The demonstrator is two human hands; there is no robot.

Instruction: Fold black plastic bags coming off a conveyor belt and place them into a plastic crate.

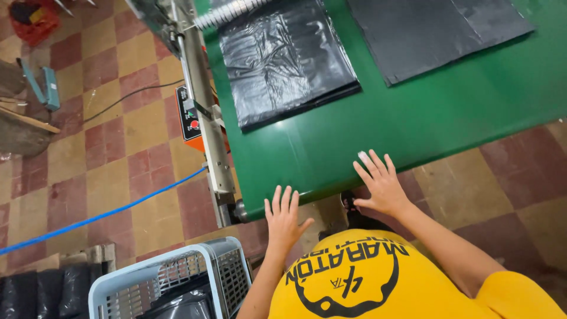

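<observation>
Hands: left hand (283, 217) and right hand (380, 183) — fingers spread, empty, at the green belt (413, 124) edge.
Bag stack (286, 59): on belt, well apart.
Handling: likely light, limp, slippery — grip near edge.

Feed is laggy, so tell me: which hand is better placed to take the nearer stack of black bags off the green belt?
Probably the left hand. It hangs open at the belt end, more directly below the nearer black bag stack. The right hand, also open, lies farther right, between the two stacks. Neither touches a stack.
</observation>
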